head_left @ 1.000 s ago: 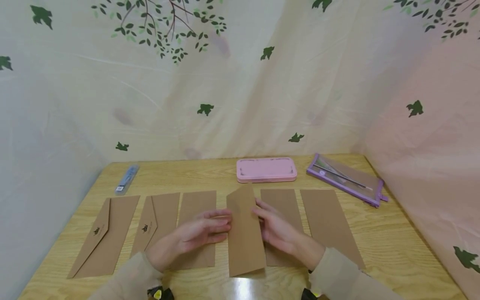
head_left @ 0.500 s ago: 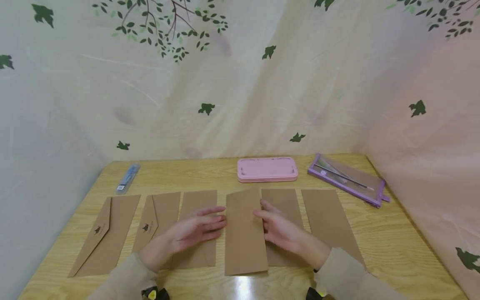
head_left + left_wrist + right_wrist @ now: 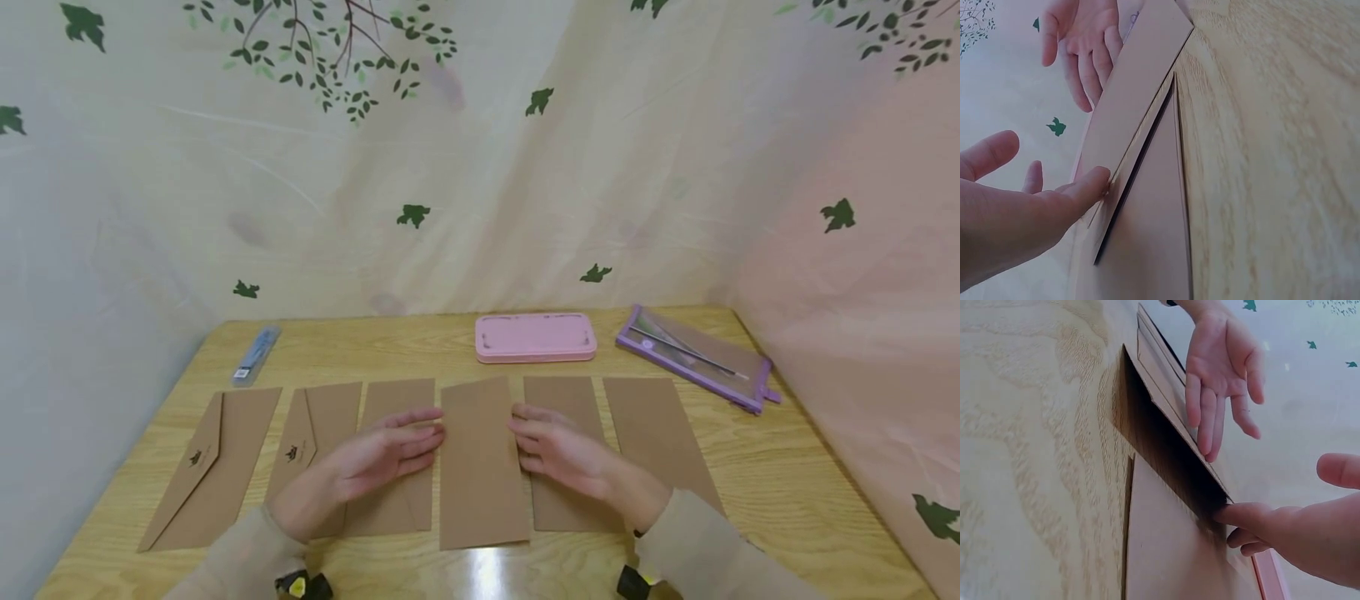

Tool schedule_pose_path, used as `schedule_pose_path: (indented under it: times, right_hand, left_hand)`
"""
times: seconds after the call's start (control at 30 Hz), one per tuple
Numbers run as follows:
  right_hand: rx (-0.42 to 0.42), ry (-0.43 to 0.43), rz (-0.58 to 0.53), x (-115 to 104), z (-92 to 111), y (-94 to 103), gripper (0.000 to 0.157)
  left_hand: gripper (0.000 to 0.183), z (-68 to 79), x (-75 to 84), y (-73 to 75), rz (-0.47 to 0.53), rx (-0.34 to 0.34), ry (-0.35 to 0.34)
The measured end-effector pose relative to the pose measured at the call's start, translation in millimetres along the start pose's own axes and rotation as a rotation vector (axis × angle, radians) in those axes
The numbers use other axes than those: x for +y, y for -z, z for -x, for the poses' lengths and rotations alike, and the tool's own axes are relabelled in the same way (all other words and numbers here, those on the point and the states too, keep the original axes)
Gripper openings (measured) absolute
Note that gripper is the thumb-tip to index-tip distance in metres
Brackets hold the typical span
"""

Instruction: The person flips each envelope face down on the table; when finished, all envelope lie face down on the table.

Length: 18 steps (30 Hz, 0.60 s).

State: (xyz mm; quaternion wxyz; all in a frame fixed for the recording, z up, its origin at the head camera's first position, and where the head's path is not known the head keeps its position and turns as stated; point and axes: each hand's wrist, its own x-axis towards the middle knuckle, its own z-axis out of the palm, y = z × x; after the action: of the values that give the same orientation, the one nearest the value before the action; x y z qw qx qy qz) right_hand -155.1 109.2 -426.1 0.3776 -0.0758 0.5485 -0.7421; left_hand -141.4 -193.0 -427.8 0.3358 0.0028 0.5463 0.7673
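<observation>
Head view, nearest first: beige sleeves (image 3: 258, 546) reach in from either side of the middle envelope (image 3: 482, 462), with dark wristbands (image 3: 303, 585) beneath the cuffs. I see the left hand (image 3: 390, 462) at that envelope's left edge, fingers stretched out; whether they touch it, I can't tell. Along its right edge is the right hand (image 3: 566, 454), fingers extended and slightly bent, thumb apart from them, no pinch to be seen. Right-wrist view shows that edge tipped up off the table (image 3: 1029, 462), a dark gap under it, the index fingertip at its far corner.

Flat beside the middle envelope lie a left neighbour (image 3: 408, 500) and a right neighbour (image 3: 570, 508), each partly behind a hand. Farther out to its left are two crested envelopes (image 3: 236, 450); to its right, one plain envelope (image 3: 660, 433). Beyond it, slightly right, rests a pink case (image 3: 536, 337); farther right, a purple-edged pouch (image 3: 693, 358); well to the left, a blue packet (image 3: 256, 357). Behind everything hangs a pale curtain (image 3: 480, 167) with green birds.
</observation>
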Motion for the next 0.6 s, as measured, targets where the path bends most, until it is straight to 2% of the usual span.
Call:
schedule_pose_path:
  times: [0.33,0.6]
  right_hand:
    - [-0.001,0.0,-0.018,1.8,-2.3,5.0,0.077]
    - [0.018,0.017,-0.018,4.3,-4.2,6.3,0.075]
  left_hand:
    - [0.062,-2.1,0.9,2.7,0.012,-0.01,0.025]
    - [0.06,-6.7,2.2,4.6,-0.003,-0.014,0.006]
